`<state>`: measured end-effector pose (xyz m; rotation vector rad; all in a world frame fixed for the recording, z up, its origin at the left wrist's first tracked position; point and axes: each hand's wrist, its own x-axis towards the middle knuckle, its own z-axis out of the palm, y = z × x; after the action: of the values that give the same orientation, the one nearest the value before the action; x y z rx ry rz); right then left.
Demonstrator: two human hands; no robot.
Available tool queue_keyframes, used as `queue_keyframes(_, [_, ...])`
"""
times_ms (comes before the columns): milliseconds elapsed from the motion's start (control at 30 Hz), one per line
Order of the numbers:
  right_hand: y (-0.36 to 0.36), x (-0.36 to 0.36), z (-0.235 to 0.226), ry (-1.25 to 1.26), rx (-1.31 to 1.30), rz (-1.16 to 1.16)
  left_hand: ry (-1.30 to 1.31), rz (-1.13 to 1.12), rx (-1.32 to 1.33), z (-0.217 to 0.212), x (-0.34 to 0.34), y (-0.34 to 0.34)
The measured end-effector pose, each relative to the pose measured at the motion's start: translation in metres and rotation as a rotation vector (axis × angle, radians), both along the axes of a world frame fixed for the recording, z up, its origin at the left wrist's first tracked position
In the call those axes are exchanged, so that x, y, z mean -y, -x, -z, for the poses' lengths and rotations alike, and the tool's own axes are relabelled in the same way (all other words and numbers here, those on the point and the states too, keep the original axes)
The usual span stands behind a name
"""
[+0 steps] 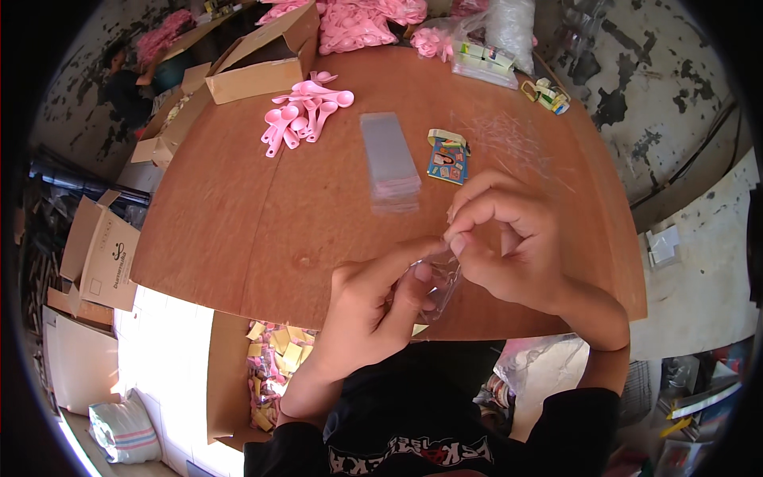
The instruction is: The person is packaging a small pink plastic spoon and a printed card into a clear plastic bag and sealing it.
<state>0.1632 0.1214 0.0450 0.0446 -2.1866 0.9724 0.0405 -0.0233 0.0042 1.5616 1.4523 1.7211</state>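
Observation:
Between my two hands, at the table's near edge, is a small clear plastic bag [447, 292]. My left hand [367, 306] is closed on it, with the thumb against its side. The fingertips of my right hand [513, 238] pinch the bag's upper edge; exactly what lies between them is too small to see. Just beyond my hands lies a flat stack of clear plastic bags [389, 155]. To its right is a small pile of printed blue cards [447, 161] with a curled yellowish band at the top.
Pink plastic spoons [306, 115] lie in a heap at the far left of the brown table [238, 207]. Thin clear strips [509, 143] litter the right side. An open cardboard box [266, 60] stands behind. Below the near edge, another box [226, 374] holds packed pieces.

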Motion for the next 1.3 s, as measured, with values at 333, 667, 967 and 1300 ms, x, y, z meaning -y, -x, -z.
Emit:
queue_keyframes(333, [-0.025,-0.188,0.019,0.968,-0.076,-0.473,-0.27,-0.265,0.266,0.016,-0.006,0.006])
queue_keyframes(667, [0.003,-0.1,0.046,-0.121,0.136,0.261,-0.26,-0.266,0.365,0.024,-0.019,0.017])
queue_keyframes(967, [0.023,0.013,0.044,0.22,0.178,0.112,-0.289,0.093,0.48,0.031,-0.016,0.032])
queue_keyframes(1300, [0.021,0.011,0.049,0.25,0.116,0.113,-0.08,0.093,0.497,0.049,-0.014,0.045])
